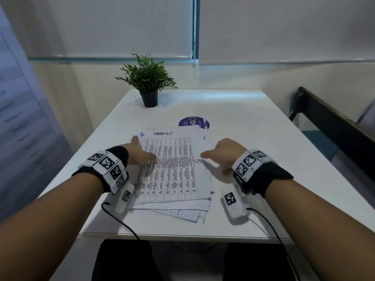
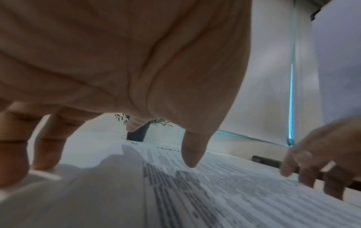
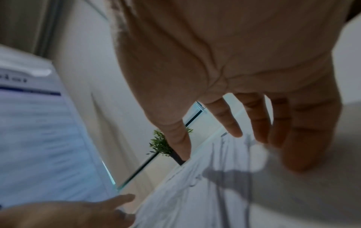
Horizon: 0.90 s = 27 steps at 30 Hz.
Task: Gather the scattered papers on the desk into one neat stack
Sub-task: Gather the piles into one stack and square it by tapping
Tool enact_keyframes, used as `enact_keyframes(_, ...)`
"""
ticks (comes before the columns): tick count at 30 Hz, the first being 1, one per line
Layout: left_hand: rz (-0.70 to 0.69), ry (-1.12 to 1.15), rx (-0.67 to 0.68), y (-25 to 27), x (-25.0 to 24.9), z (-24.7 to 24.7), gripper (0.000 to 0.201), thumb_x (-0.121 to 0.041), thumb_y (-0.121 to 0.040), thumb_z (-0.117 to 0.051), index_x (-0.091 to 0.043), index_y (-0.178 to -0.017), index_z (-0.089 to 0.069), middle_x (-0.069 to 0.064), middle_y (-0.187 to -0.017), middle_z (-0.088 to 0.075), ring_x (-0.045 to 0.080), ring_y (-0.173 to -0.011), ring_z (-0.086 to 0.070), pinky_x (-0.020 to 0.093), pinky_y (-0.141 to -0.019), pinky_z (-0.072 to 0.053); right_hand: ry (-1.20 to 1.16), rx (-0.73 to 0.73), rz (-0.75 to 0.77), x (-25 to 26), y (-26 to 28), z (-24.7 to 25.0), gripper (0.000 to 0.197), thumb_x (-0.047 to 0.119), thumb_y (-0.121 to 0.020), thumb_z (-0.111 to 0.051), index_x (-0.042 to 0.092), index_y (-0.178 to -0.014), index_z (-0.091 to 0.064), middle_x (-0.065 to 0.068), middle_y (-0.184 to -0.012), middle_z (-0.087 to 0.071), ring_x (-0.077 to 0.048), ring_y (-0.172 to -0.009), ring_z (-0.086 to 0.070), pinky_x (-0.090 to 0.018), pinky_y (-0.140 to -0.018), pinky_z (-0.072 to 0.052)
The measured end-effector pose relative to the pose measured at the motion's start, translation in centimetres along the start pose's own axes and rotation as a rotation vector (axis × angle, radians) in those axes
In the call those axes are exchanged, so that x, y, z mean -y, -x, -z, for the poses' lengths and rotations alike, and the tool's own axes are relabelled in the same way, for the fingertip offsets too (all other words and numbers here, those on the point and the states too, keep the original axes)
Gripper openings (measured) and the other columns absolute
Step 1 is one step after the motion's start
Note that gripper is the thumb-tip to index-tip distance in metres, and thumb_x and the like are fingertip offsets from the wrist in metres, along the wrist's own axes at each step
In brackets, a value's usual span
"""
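Between left hand (image 1: 140,152) and right hand (image 1: 225,153) (both spread) lie papers (image 1: 172,171)

Head view downward; wrist views close, sharing papers (image 1: 172,169).

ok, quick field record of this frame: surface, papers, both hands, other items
surface: white desk
papers: printed sheets piled at centre, edges fanned out, not yet squared; top sheet is a table headed TASKLIST
left hand: fingers extended, at the pile's left edge
right hand: fingers extended, at the pile's right edge
other items: potted plant at the far edge; round purple sticker behind the pile
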<state>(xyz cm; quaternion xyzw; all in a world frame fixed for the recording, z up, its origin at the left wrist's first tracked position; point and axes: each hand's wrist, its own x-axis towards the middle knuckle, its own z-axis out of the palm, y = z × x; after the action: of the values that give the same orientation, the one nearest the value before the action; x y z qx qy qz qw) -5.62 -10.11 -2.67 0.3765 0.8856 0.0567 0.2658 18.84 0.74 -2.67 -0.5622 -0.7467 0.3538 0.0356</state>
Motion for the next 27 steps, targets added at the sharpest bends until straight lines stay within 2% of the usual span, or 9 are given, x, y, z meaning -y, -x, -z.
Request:
enact_keyframes(3,-0.018,0.049,0.002,0.5,-0.7,0.1,0.11,-0.051,-0.09,-0.066,-0.007,-0.161,0.005,0.016,-0.165,-0.029,0.035,-0.144,-0.042,0.04,-0.113,-0.037,-0.068,0.041,0.011,0.5,0.3,-0.6,0.041,0.046,-0.087,-0.075,0.007,-0.089,-0.064,-0.01,-0.082,-0.066,-0.022,-0.07,-0.062,-0.02,-0.052,-0.048)
enact_keyframes(5,-0.066,0.061,0.031,0.9,-1.8,-0.2,0.114,-0.051,-0.09,-0.066,-0.012,-0.161,0.014,0.012,-0.169,-0.022,0.031,-0.148,-0.038,0.037,-0.116,-0.034,0.016,0.085,0.073,1.5,0.4,-1.1,0.049,0.053,-0.088,-0.071,0.005,-0.1,-0.069,-0.012,-0.1,-0.07,-0.022,-0.083,-0.065,-0.026,-0.066,-0.051)
enact_keyframes(8,-0.088,0.106,0.046,0.8,-2.1,-0.6,0.118,-0.046,-0.088,-0.072,-0.014,-0.161,0.015,0.013,-0.169,-0.022,0.032,-0.148,-0.038,0.037,-0.116,-0.036,0.094,0.014,0.117,1.3,0.8,-0.8,0.062,0.056,-0.089,-0.069,0.008,-0.128,-0.066,-0.008,-0.13,-0.064,-0.025,-0.118,-0.061,-0.033,-0.089,-0.046)
enact_keyframes(13,-0.059,0.242,0.03,0.7,-1.8,-0.3,0.109,-0.033,-0.085,-0.078,-0.019,-0.162,-0.001,0.018,-0.154,-0.042,0.037,-0.119,-0.058,0.044,-0.099,-0.054,0.071,-0.098,0.065,-1.0,0.7,0.4,0.062,0.047,-0.084,-0.077,0.005,-0.127,-0.062,-0.014,-0.133,-0.065,-0.029,-0.115,-0.065,-0.037,-0.097,-0.053)
enact_keyframes(15,-0.074,0.24,0.014,1.1,-2.4,-0.5,0.107,-0.031,-0.088,-0.076,-0.018,-0.162,-0.001,0.019,-0.149,-0.046,0.035,-0.109,-0.06,0.04,-0.088,-0.055,0.135,-0.067,0.092,-0.8,0.9,0.6,0.066,0.051,-0.086,-0.075,0.005,-0.131,-0.062,-0.013,-0.139,-0.061,-0.028,-0.123,-0.061,-0.035,-0.097,-0.048)
enact_keyframes(19,-0.075,0.253,-0.021,1.3,-2.9,-0.9,0.11,-0.029,-0.084,-0.079,-0.016,-0.159,-0.001,0.017,-0.115,-0.055,0.031,-0.083,-0.062,0.037,-0.06,-0.056,0.161,-0.032,0.115,-1.3,1.1,1.0,0.075,0.056,-0.085,-0.074,0.012,-0.142,-0.054,-0.007,-0.148,-0.054,-0.026,-0.129,-0.056,-0.032,-0.093,-0.042)
enact_keyframes(22,-0.02,0.327,-0.059,1.5,-2.3,-0.9,0.109,-0.03,-0.08,-0.082,-0.014,-0.157,-0.007,0.015,-0.098,-0.055,0.023,-0.06,-0.055,0.024,-0.035,-0.042,0.145,-0.028,0.124,-1.8,1.4,1.2,0.073,0.054,-0.085,-0.075,0.013,-0.142,-0.054,-0.008,-0.146,-0.057,-0.025,-0.125,-0.058,-0.033,-0.096,-0.045)
enact_keyframes(25,0.042,0.398,-0.081,1.7,-2.0,-0.8,0.102,-0.036,-0.074,-0.086,-0.007,-0.15,-0.024,0.015,-0.105,-0.057,0.026,-0.076,-0.061,0.028,-0.044,-0.048,0.141,-0.026,0.125,-2.1,1.6,1.4,0.075,0.055,-0.085,-0.075,0.013,-0.143,-0.054,-0.009,-0.146,-0.057,-0.026,-0.126,-0.059,-0.033,-0.1,-0.045)
enact_keyframes(27,0.058,0.479,-0.044,1.9,-2.3,-0.7,0.081,-0.036,-0.077,-0.084,-0.002,-0.136,-0.041,0.016,-0.112,-0.057,0.035,-0.094,-0.067,0.04,-0.067,-0.062,0.119,-0.024,0.104,-2.6,1.5,1.8,0.079,0.058,-0.084,-0.074,0.013,-0.145,-0.053,-0.009,-0.147,-0.057,-0.027,-0.125,-0.06,-0.035,-0.1,-0.046)
